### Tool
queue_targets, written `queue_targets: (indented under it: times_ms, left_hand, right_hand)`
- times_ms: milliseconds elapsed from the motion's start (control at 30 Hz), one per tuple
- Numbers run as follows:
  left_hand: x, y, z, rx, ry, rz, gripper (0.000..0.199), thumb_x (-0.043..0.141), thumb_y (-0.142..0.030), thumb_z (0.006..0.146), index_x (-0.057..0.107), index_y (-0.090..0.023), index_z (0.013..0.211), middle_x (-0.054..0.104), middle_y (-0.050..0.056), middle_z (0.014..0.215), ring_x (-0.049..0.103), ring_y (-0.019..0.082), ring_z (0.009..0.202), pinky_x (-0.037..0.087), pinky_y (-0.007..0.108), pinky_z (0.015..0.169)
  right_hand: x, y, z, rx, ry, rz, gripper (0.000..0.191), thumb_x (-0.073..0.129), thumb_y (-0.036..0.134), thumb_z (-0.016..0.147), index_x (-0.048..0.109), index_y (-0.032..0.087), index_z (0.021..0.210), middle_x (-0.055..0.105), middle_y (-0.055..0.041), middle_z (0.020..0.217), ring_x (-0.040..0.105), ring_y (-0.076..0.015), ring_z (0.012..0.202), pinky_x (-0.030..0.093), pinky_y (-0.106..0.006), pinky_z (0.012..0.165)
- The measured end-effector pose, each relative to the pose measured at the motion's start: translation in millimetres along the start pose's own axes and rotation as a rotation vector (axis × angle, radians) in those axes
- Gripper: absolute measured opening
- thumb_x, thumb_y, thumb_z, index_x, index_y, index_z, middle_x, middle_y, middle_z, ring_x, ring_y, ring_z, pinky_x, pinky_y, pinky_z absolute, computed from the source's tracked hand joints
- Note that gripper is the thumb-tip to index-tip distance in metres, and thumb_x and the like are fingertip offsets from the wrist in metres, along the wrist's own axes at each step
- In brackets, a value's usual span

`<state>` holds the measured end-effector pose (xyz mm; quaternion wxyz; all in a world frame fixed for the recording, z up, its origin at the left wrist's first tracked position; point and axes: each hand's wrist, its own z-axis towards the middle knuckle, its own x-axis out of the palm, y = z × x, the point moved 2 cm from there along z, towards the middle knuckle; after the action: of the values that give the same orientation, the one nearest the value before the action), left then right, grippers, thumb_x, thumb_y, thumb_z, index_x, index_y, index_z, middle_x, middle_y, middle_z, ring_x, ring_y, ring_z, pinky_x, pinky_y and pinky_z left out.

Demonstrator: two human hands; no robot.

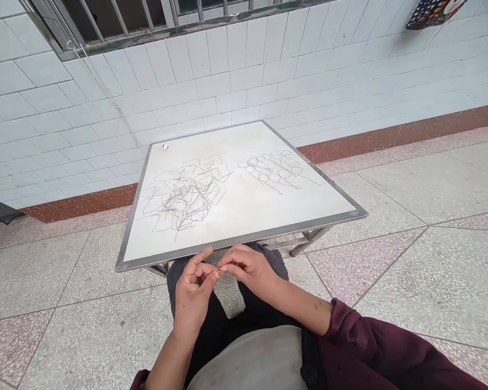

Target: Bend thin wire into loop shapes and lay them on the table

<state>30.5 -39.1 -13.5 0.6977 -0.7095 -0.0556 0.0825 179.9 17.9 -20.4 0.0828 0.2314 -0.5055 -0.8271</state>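
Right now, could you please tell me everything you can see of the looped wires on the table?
The looped wires look thin, dark and perhaps metallic, with rounded loops and some straighter tails. They lie overlapping on the right side of the white table, untouched by the left hand and right hand.

The table rim (244, 239) bars low reach forward; open air lies above dark strands (189, 198).

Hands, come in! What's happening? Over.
Left hand and right hand: fingertips meeting, anything held unclear. Tangled strands, looped strands on table. Metal edge between strands and hands.
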Motion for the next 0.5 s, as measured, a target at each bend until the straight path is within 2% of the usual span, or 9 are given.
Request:
queue_targets:
  times_ms: [133, 267, 367, 500]
  left_hand:
    - [0.9, 3.7, 1.0, -0.037, 0.036, -0.04, 0.042, 0.069, -0.027, 0.078, 0.057, -0.023, 0.118, 0.063, -0.003, 0.072, 0.056, 0.011, 0.071, 0.043, 0.023, 0.075]
    - [3.6, 10.4, 2.8, -0.052, 0.04, -0.085, 0.04, 0.069, -0.026, 0.078, 0.058, -0.022, 0.116, 0.061, -0.004, 0.069, 0.055, 0.011, 0.069, 0.043, 0.024, 0.076]
    - [5.5, 13.5, 3.7, -0.057, 0.035, -0.122, 0.038, 0.068, -0.025, 0.079, 0.058, -0.022, 0.115, 0.062, -0.004, 0.069, 0.056, 0.011, 0.071, 0.043, 0.024, 0.078]
    - [6.9, 14.7, 4.4, -0.065, 0.03, -0.161, 0.04, 0.069, -0.024, 0.077, 0.058, -0.021, 0.115, 0.064, -0.003, 0.07, 0.057, 0.012, 0.072, 0.043, 0.026, 0.08]
  right_hand:
    - [6.9, -2.3, -2.0, 0.143, -0.057, 0.088, 0.003, 0.061, 0.023, 0.083, 0.063, 0.021, 0.083, 0.055, 0.0016, 0.07, 0.05, -0.0108, 0.061, 0.042, -0.023, 0.057]
    - [11.0, -8.1, -3.7, 0.285, -0.072, 0.189, 0.009, 0.063, 0.025, 0.08, 0.058, 0.021, 0.087, 0.05, 0.0058, 0.06, 0.047, -0.0092, 0.053, 0.04, -0.021, 0.051]
    - [10.5, -7.6, -3.5, 0.26, -0.053, 0.119, 0.005, 0.059, 0.025, 0.083, 0.061, 0.021, 0.087, 0.057, 0.0034, 0.068, 0.052, -0.01, 0.058, 0.042, -0.022, 0.055]
    - [9.0, -5.9, -1.9, 0.167, 0.0, 0.004, 0.013, 0.051, 0.021, 0.088, 0.064, 0.022, 0.09, 0.064, 0.0002, 0.082, 0.058, -0.0126, 0.072, 0.045, -0.024, 0.065]
